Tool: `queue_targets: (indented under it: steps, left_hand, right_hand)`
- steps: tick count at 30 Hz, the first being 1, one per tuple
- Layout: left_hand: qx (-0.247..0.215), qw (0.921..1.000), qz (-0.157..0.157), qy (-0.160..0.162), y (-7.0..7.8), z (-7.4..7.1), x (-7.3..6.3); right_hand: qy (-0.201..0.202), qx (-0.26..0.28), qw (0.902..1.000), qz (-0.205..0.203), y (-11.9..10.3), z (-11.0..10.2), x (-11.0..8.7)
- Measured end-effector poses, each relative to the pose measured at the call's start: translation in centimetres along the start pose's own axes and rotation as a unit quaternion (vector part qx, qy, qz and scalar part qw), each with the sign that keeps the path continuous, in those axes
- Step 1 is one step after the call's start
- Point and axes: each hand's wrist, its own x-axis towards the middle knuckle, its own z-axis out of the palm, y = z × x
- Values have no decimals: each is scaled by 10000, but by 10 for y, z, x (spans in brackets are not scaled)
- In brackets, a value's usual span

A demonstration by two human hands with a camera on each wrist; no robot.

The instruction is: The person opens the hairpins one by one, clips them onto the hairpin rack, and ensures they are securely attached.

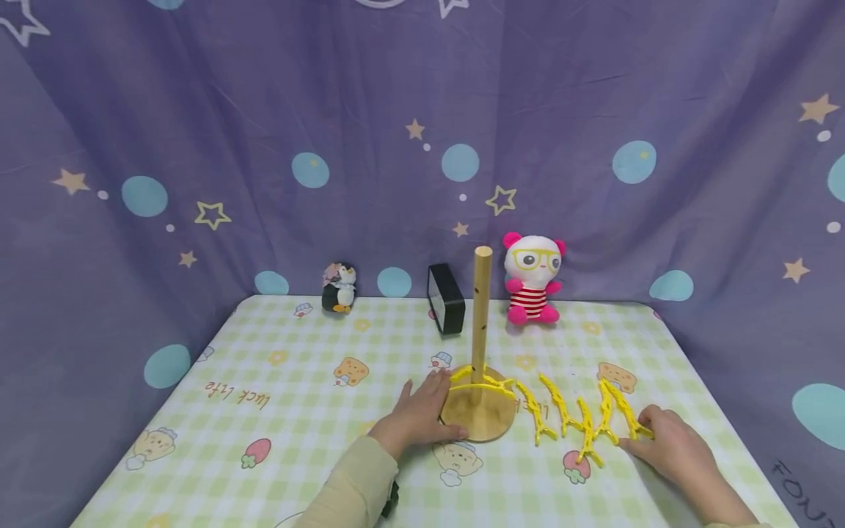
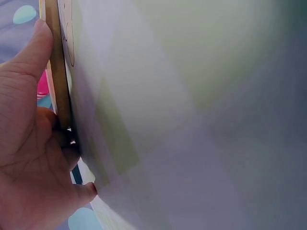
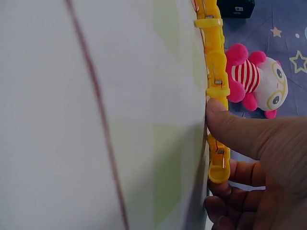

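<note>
My left hand (image 1: pixel 419 414) grips the left side of the round wooden base (image 1: pixel 480 425), thumb at its near edge. In the left wrist view, the base's rim (image 2: pixel 58 81) stands between thumb and fingers. An upright wooden pole (image 1: pixel 481 315) rises from the base, with small dark holes along it. Yellow spring clips (image 1: pixel 472 389) sit around the pole's foot. To the right lie several loose yellow spring clips (image 1: pixel 561 403). My right hand (image 1: pixel 680 447) pinches the rightmost clip (image 1: pixel 634 418) near its end; in the right wrist view, that clip (image 3: pixel 219 158) lies between thumb and index finger.
Behind the stand are a black box-shaped object (image 1: pixel 447 301) and a pink-and-white plush bear (image 1: pixel 533 279). A penguin plush (image 1: pixel 339 287) stands at the back left. A checked cloth (image 1: pixel 297 440) covers the table, and a purple curtain (image 1: pixel 396 88) hangs behind.
</note>
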Motion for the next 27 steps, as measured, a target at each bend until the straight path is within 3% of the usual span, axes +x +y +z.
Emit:
queue_targets:
  steps: [7, 15, 27]
  left_hand:
    - [20, 10000, -51, -54, -4, 8, 6]
    - [-6, 10000, -52, 28, -5, 9, 6]
    - [-81, 9999, -39, 54, -5, 9, 5]
  right_hand:
    - [23, 61, 10000, 33, 4, -3, -3]
    - [974, 521, 9936, -248, -9, -16, -12]
    - [1640, 800, 9714, -1519, -66, -22, -11]
